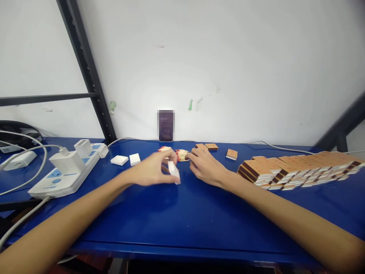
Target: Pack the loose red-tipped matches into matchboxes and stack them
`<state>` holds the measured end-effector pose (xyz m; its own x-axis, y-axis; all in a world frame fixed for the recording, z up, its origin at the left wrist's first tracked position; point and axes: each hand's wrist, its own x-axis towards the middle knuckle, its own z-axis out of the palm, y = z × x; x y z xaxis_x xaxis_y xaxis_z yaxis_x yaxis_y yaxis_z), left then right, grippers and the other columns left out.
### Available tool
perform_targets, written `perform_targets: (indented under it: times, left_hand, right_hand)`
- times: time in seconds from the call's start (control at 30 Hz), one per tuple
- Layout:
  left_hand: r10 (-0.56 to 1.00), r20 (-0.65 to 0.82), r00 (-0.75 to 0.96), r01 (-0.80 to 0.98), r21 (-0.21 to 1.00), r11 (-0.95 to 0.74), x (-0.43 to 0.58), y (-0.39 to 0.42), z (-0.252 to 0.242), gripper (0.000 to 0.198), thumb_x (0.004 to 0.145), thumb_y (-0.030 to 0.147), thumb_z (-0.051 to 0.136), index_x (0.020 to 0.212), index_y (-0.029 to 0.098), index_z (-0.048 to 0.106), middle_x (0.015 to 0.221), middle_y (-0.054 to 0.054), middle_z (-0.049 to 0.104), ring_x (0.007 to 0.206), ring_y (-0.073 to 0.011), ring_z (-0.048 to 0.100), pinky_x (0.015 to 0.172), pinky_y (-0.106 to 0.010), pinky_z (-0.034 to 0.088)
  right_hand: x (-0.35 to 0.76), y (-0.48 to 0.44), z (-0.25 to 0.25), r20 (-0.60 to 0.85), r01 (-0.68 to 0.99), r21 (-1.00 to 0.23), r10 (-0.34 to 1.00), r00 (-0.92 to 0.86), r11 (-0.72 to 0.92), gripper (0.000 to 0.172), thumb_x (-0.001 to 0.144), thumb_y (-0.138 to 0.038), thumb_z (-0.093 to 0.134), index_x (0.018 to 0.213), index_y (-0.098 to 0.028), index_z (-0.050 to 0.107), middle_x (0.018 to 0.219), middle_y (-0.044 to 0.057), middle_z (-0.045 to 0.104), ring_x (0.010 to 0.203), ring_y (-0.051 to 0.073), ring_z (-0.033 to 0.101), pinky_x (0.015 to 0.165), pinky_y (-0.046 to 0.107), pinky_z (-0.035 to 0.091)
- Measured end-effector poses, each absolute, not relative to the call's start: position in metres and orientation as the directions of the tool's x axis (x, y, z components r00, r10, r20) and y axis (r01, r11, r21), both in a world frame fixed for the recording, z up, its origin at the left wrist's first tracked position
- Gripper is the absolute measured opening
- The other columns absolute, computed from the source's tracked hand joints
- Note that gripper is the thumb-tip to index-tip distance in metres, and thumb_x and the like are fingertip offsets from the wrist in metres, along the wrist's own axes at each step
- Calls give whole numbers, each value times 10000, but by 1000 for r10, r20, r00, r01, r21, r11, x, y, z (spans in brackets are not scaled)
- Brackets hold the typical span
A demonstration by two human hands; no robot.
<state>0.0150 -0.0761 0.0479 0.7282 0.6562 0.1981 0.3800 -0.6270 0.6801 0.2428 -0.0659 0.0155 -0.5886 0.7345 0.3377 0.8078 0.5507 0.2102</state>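
My left hand (155, 168) grips a small white box (173, 172) between thumb and fingers, a little above the blue table (182, 217). My right hand (203, 163) is at the right end of a pile of red-tipped matches (182, 155), its fingertips bent down at them; whether it pinches any is too small to tell. More matches (164, 149) lie behind my left hand. Two white boxes, one flat (119, 160) and one beside it (135, 159), rest left of my left hand. Orange matchboxes (211, 146) sit behind my right hand, with another (232, 154) to its right.
Long stacked rows of orange matchboxes (285, 169) stand on the right. A white power strip (71, 179) with plugged-in chargers and cables occupies the left. A phone (165, 125) leans against the wall. Black rack posts (88, 72) rise at both sides.
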Motion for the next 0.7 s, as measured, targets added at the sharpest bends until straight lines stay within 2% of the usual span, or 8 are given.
perform_targets:
  times: [0.03, 0.1, 0.17, 0.23, 0.33, 0.5, 0.7]
  left_hand:
    - [619, 186, 763, 349, 688, -636, 23, -81, 40, 349, 761, 372, 691, 955, 201, 457, 945, -19, 626, 804, -154, 606, 710, -277, 468]
    - [571, 189, 799, 378, 582, -721, 32, -88, 29, 317, 740, 337, 707, 909, 195, 480, 906, -8, 615, 775, -148, 574, 714, -280, 445]
    - [540, 193, 819, 415, 452, -790, 34, -90, 25, 294, 732, 337, 708, 887, 190, 506, 881, -3, 595, 779, -151, 545, 740, -290, 427]
    - [520, 194, 832, 428, 372, -824, 32, -89, 25, 307, 740, 380, 702, 896, 190, 517, 893, -8, 584, 807, -162, 533, 775, -304, 423]
    - [511, 229, 828, 432, 320, -843, 25, -82, 28, 278, 824, 427, 625, 938, 194, 526, 963, -30, 588, 871, -181, 539, 825, -325, 426]
    - [580, 336, 742, 532, 231, -815, 13, -59, 24, 200, 960, 360, 430, 997, 202, 546, 1043, -49, 600, 994, -207, 532, 892, -357, 421]
    - [598, 265, 756, 574, 168, -801, 14, -48, 15, 275, 978, 305, 379, 1131, 210, 587, 1070, -74, 587, 1017, -214, 535, 919, -374, 428]
  right_hand:
    - [243, -65, 14, 342, 815, 180, 742, -577, 550, 241, 921, -190, 409, 1094, -163, 574, 1023, 105, 591, 948, 252, 560, 805, 366, 420]
    - [244, -62, 10, 332, 840, 125, 775, -538, 529, 263, 937, -241, 409, 1142, -180, 562, 1051, 98, 582, 889, 235, 572, 711, 335, 422]
    - [244, -60, 6, 313, 862, 86, 808, -499, 500, 287, 952, -278, 400, 1175, -189, 558, 1083, 105, 574, 909, 237, 574, 692, 328, 421]
    - [245, -58, 2, 297, 877, 43, 832, -469, 479, 285, 966, -283, 378, 1144, -188, 579, 1072, 108, 576, 953, 239, 570, 712, 324, 425]
    - [246, -58, -2, 293, 882, -36, 849, -439, 469, 273, 969, -274, 375, 1107, -191, 596, 1047, 100, 582, 999, 237, 559, 748, 319, 428]
    - [249, -55, -5, 320, 854, -152, 842, -434, 498, 226, 955, -253, 411, 1080, -195, 591, 1034, 82, 589, 982, 218, 556, 779, 317, 422]
    - [252, -54, -6, 340, 798, -231, 815, -470, 557, 127, 926, -218, 459, 928, -200, 585, 922, 46, 598, 814, 177, 547, 675, 291, 386]
